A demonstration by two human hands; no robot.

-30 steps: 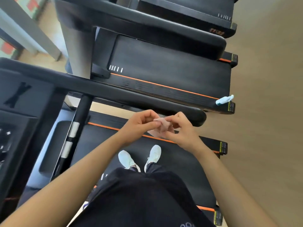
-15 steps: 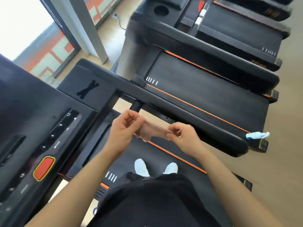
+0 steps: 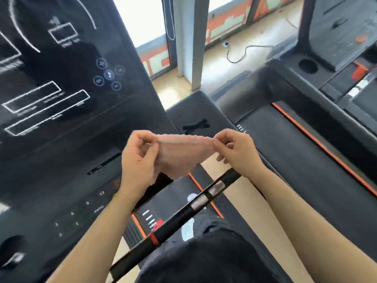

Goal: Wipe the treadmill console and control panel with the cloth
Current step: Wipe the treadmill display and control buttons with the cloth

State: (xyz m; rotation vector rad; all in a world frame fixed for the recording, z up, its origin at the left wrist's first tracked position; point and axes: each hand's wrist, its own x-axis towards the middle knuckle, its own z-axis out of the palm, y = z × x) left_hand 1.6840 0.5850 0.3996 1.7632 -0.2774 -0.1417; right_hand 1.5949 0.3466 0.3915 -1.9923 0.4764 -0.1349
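Both hands — left hand [image 3: 137,160], right hand [image 3: 237,149] — stretch cloth [image 3: 181,154].

Daylight floods in from the windows [image 3: 142,19] at the top, blown out to white; the floor [image 3: 220,56] below them glows pale; the dark console [image 3: 61,139] shows a dull sheen; motion blur softens the whole frame, its lower-left markings smeared; wide-angle distortion bends lines near the edges.

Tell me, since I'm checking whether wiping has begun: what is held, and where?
The cloth, stretched between both hands: the left hand pinches its left end, the right hand its right end.
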